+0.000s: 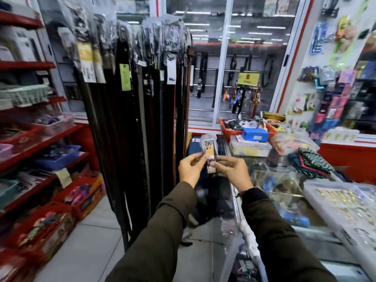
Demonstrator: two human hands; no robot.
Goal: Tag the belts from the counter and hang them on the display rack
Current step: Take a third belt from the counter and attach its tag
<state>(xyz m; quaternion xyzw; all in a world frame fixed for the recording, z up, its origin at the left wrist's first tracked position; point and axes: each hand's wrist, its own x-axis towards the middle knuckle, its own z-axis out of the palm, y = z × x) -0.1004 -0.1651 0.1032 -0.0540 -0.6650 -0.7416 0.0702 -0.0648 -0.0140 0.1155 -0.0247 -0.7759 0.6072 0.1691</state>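
Note:
I hold one belt (209, 148) upright in front of me, its buckle end wrapped in clear plastic with a pale tag inside. My left hand (191, 169) pinches it from the left and my right hand (234, 173) grips it from the right, just below the buckle. The strap hangs down dark and blurred between my sleeves. The display rack (142, 82) stands directly behind and to the left, crowded with several dark hanging belts carrying white, yellow and green tags. The glass counter (270, 188) lies to my right.
Red shelves (40, 143) with baskets and boxes line the left wall. On the counter sit a red basket (227, 129), a blue box (254, 134), folded cloth (311, 161) and clear trays of small goods (341, 200). White floor tiles (91, 241) lie between shelves and rack.

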